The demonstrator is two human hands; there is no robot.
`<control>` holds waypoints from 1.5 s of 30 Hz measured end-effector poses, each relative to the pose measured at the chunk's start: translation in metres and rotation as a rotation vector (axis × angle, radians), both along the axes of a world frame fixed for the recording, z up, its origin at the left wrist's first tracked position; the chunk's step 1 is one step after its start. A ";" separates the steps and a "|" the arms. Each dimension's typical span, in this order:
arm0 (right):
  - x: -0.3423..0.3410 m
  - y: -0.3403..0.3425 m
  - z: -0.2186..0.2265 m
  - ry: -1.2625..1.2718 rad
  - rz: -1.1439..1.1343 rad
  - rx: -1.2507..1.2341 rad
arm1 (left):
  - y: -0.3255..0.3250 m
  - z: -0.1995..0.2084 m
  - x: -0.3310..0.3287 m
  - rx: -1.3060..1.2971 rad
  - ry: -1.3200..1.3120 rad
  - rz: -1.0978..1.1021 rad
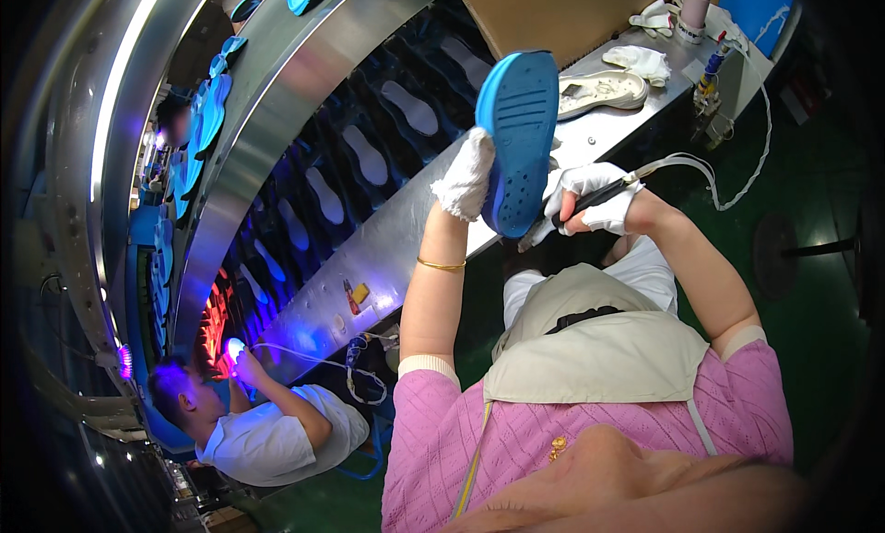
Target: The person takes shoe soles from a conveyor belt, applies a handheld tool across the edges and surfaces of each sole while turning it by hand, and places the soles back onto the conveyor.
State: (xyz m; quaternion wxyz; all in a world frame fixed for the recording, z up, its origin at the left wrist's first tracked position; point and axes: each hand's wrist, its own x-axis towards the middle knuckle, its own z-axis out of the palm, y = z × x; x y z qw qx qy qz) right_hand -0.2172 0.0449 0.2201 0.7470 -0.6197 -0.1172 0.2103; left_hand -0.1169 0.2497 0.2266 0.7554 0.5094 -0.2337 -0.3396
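Observation:
My left hand [467,175], in a white glove, is closed on the edge of a blue shoe sole [523,118], held upright above the bench edge. The side facing me has grooves near the top and small holes near the heel. My right hand [595,196], in a white glove with some fingertips bare, is wrapped round a black pen-like tool [604,193]. A pale tube [701,164] runs from its back end. Its tip is close to the sole's heel end; I cannot tell whether they touch.
A cream sole [604,92] and a crumpled white glove [639,63] lie on the metal bench [350,256]. Behind it, a conveyor carries pale sole shapes [410,107]. More blue soles [214,109] line an upper belt. At lower left sits a co-worker [286,432] holding a glowing piece.

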 end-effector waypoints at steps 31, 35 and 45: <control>0.015 -0.027 0.024 -0.319 -0.232 -0.150 | 0.028 0.003 0.010 -0.505 0.176 0.393; 0.012 -0.021 0.017 -0.301 -0.284 0.014 | 0.042 -0.017 0.018 -0.301 0.483 0.387; 0.018 0.004 -0.008 -0.468 -0.612 -0.062 | -0.014 -0.089 -0.068 -0.562 0.643 0.143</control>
